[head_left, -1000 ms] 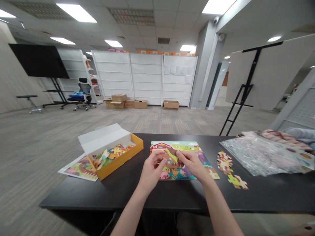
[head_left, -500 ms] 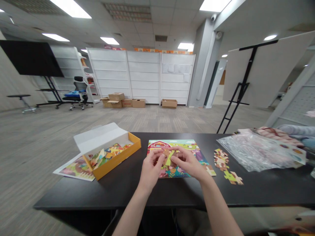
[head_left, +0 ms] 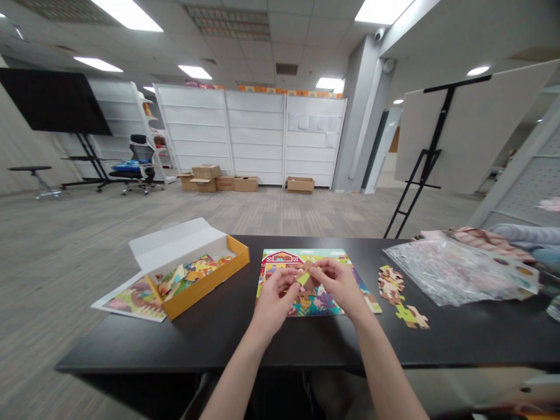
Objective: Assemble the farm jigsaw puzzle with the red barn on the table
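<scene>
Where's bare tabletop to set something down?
Tabletop: bare between yellow box and near edge; also between loose puzzle pieces and near edge. Crowded: farm picture, under left hand and right hand; right end, under plastic bag.

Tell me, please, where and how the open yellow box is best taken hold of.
Probably grip the yellow box by its two short end walls, from the near side: the white lid tilts up along the far long edge, and jumbled puzzle pieces lie inside, so level support seems safest.
</scene>
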Available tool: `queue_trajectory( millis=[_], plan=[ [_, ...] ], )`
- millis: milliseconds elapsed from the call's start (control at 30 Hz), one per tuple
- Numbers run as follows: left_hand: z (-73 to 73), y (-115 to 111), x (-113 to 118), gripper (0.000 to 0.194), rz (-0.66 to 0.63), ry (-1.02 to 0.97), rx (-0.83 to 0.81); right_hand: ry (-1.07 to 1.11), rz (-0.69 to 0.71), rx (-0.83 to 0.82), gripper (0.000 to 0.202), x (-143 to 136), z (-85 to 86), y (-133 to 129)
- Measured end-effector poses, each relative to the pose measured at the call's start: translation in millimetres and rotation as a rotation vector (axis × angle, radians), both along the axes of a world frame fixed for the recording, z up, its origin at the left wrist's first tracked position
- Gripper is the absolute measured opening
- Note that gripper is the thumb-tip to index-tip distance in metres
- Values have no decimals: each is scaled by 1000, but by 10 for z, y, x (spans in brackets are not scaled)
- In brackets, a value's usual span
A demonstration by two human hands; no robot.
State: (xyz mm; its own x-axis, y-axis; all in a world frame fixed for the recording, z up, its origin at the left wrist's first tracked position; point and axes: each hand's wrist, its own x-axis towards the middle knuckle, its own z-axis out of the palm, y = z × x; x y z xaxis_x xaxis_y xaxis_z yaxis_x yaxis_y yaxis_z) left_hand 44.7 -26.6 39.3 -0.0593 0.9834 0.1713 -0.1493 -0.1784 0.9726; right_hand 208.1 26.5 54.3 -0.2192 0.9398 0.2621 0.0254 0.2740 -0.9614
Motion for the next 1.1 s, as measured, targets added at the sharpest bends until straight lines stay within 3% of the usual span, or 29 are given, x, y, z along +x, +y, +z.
queue_trajectory(
  millis=[233,467,633,767,900,1100],
  plan=[
    [-36,13,28,36,-1,-32,-4,11,-103,-15,46,45,-65,21],
    [-76,64,-5,26,92,4,66,-89,37,11,42,120,-70,-50],
    [-33,59,-25,26,160,-50,47,-91,15,53,36,99,-30,-31],
    [6,24,9,38,107,-156,-47,-28,-20,-9,42,90,-50,-18],
    [-49,49,56,52,10,-161,-105,31,0,-87,42,76,-75,-19],
    [-67,60,75,50,-16,-152,-83,-41,86,-5,35,75,-32,-48]
  ],
)
